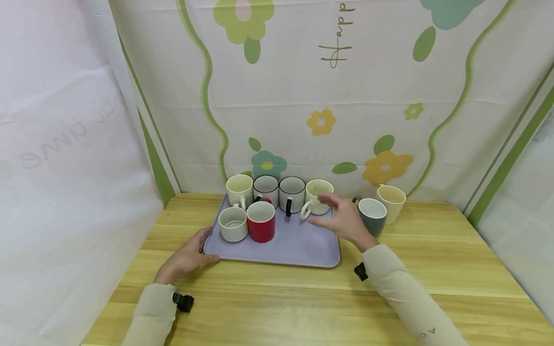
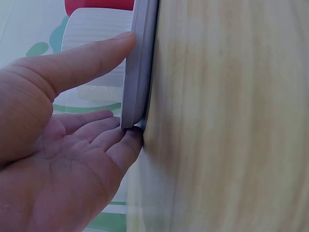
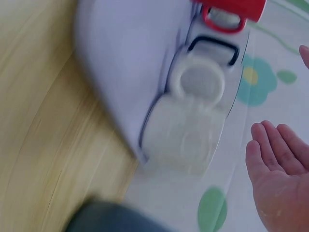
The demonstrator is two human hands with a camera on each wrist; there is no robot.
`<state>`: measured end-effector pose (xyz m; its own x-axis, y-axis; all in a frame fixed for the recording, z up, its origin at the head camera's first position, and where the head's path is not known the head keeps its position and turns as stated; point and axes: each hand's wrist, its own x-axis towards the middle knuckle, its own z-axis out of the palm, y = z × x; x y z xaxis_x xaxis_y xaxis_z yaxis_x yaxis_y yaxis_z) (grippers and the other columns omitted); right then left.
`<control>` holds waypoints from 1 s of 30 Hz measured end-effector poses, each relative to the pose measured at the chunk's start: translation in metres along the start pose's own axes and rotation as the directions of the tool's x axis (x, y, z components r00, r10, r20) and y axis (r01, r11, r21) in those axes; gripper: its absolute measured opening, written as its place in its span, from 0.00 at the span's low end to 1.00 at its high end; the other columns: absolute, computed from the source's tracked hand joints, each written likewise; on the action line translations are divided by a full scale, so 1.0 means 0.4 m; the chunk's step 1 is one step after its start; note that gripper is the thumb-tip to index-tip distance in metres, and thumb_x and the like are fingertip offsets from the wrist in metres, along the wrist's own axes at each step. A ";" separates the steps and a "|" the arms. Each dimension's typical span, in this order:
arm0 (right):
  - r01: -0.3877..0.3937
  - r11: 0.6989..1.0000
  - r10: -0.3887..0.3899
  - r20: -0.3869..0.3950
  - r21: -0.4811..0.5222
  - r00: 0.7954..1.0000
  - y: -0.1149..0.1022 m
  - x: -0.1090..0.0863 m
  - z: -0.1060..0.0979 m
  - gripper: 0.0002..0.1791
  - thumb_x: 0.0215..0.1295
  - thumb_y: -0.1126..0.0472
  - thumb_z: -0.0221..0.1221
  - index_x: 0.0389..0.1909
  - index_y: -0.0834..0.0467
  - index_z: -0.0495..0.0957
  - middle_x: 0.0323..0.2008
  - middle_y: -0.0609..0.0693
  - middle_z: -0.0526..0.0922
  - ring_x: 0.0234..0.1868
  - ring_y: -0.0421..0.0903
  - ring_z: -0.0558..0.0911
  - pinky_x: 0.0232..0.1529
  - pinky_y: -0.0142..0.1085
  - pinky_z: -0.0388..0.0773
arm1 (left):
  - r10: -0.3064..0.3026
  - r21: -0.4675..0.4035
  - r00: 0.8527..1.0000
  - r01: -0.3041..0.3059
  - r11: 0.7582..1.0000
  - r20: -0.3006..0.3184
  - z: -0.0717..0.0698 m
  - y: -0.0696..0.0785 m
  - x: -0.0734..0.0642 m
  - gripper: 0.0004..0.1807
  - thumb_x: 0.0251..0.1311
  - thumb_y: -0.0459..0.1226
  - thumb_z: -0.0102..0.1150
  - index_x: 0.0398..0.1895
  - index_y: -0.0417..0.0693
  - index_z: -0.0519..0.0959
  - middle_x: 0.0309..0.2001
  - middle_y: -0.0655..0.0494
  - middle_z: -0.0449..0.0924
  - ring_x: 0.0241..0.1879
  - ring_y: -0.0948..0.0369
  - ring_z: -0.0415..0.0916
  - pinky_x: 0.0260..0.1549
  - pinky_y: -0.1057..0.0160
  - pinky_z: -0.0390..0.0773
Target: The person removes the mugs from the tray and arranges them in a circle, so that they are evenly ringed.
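A lilac tray (image 1: 305, 245) bears several mugs. My left hand (image 1: 187, 258) rests at its front left corner; in the left wrist view the thumb (image 2: 111, 46) touches the rim and the nearly straight fingertips meet the corner. On the tray's left stand a ribbed white mug (image 1: 233, 226) and a red mug (image 1: 262, 227). My right hand (image 1: 344, 219) hovers with thumb and fingers apart and nothing between them. Beside it is a cream mug (image 1: 320, 197) with a ring handle at the back right of the tray. A dark grey mug (image 1: 374, 220) stands right of this hand.
Along the tray's back stand a pale yellow mug (image 1: 239, 186) and two white mugs with black rims, one of them a black-handled mug (image 1: 293, 190). A yellow mug (image 1: 391, 203) stands off the tray, behind the grey one. A printed curtain (image 1: 291, 87) hangs behind the wooden table (image 1: 285, 315).
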<state>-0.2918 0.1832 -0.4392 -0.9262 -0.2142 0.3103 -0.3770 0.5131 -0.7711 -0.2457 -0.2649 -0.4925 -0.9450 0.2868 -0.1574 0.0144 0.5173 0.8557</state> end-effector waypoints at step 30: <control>-0.006 0.998 0.001 0.086 0.059 0.996 -0.092 0.087 0.303 0.45 0.50 0.46 0.82 0.70 0.56 0.78 0.64 0.53 0.84 0.65 0.58 0.82 0.68 0.55 0.81 | -0.002 0.005 1.000 0.002 1.000 0.004 0.001 0.000 0.002 0.54 0.68 0.35 0.69 0.85 0.34 0.42 0.85 0.32 0.39 0.85 0.35 0.39 0.82 0.36 0.49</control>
<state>-0.3094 0.0560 -0.4673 -0.9227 -0.2839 0.2606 -0.3701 0.4642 -0.8047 -0.2465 -0.2644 -0.4927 -0.9437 0.2889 -0.1611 0.0142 0.5218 0.8529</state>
